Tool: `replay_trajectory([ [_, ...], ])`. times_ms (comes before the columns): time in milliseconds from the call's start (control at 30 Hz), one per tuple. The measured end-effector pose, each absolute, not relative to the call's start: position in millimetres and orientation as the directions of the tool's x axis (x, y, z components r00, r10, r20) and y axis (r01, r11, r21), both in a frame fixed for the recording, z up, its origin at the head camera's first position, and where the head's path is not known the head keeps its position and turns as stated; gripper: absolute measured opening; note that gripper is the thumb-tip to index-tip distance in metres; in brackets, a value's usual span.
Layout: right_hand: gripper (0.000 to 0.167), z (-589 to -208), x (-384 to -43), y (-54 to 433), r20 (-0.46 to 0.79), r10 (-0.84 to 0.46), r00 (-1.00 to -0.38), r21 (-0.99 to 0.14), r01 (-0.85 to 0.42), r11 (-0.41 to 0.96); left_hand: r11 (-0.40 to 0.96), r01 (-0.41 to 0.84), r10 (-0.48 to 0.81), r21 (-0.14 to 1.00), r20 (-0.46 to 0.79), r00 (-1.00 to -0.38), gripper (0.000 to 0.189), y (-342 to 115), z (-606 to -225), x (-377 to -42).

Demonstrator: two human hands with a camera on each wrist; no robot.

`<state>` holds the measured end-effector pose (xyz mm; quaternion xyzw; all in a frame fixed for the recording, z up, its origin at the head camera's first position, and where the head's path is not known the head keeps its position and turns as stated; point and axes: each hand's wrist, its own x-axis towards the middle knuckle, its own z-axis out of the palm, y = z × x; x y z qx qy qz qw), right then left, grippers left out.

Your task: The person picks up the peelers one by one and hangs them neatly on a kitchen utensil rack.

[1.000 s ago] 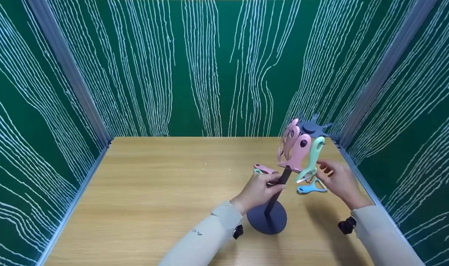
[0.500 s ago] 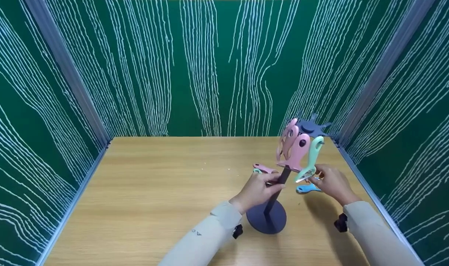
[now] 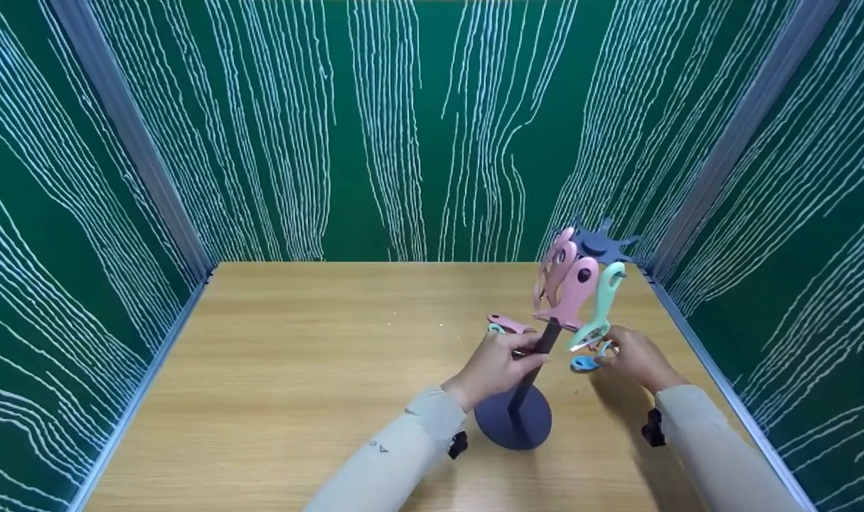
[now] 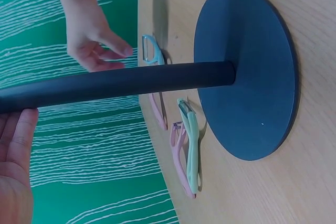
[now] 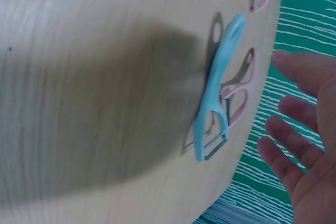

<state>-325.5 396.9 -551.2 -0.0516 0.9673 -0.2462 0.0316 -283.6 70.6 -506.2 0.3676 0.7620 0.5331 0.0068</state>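
My left hand (image 3: 494,363) grips the pole (image 4: 131,80) of a dark stand, whose round base (image 4: 252,77) rests on the table. From the stand's pronged top (image 3: 594,245) hang several pink peelers (image 3: 576,293) and a green peeler (image 3: 605,302). Beyond the pole, my right hand (image 3: 639,358) hovers with fingers spread. A blue peeler (image 5: 215,87) lies below it on the table, and the right wrist view shows a gap between them. Beside the blue one lies a pink peeler (image 5: 247,85).
Another pink peeler (image 4: 181,163) and a green peeler (image 4: 192,150) lie together behind the pole, partly hidden by my left hand in the head view. Green walls with white lines surround the wooden table (image 3: 296,370) at the back and sides.
My right hand has moved left and slightly down, and now covers part of the blue peeler in the head view. My left hand keeps its hold on the pole.
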Motion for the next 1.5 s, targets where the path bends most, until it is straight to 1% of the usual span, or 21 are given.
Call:
replay_trajectory([
  [133,0.034,-557.0,-327.8,400.7,-0.066,-0.125,-0.990,-0.458,-0.081,0.885,0.168,0.560,0.561,0.811,0.389,-0.731,0.034,71.2,-504.6,-283.4],
  [267,0.040,-561.8,-330.2,402.7,-0.169,-0.086,-0.982,-0.465,0.002,0.885,0.164,0.569,0.559,0.806,0.400,-0.727,0.034,72.0,-502.6,-283.1],
  [367,0.043,-567.6,-331.4,403.2,-0.213,-0.065,-0.975,-0.464,0.042,0.885,0.159,0.566,0.566,0.809,0.395,-0.723,0.035,72.3,-502.0,-282.8],
  [567,0.035,-578.2,-333.3,403.3,-0.178,-0.067,-0.982,-0.417,0.014,0.909,0.160,0.569,0.577,0.807,0.391,-0.717,0.035,72.7,-503.3,-282.8],
  [700,0.033,-582.9,-333.3,403.8,-0.188,-0.063,-0.980,-0.392,0.016,0.920,0.157,0.580,0.579,0.800,0.401,-0.710,0.034,73.0,-504.2,-282.9],
  [833,0.035,-587.0,-332.5,404.2,-0.211,-0.076,-0.975,-0.376,0.010,0.927,0.155,0.573,0.586,0.805,0.392,-0.709,0.037,72.6,-504.5,-282.2],
  [967,0.037,-588.0,-331.4,403.3,-0.247,-0.063,-0.967,-0.385,0.039,0.922,0.147,0.555,0.590,0.819,0.378,-0.714,0.038,71.9,-504.7,-281.6],
  [1067,0.036,-587.1,-330.6,402.2,-0.252,-0.051,-0.966,-0.389,0.052,0.920,0.149,0.555,0.587,0.818,0.378,-0.716,0.037,71.9,-504.4,-281.6],
  [1300,0.043,-582.1,-329.5,399.1,-0.209,-0.107,-0.972,-0.282,-0.045,0.958,0.159,0.567,0.581,0.808,0.388,-0.716,0.035,73.9,-503.1,-282.4],
  [1500,0.031,-583.6,-329.7,398.7,-0.199,-0.101,-0.975,-0.316,-0.033,0.948,0.153,0.571,0.580,0.806,0.395,-0.713,0.033,73.6,-503.1,-282.7],
])
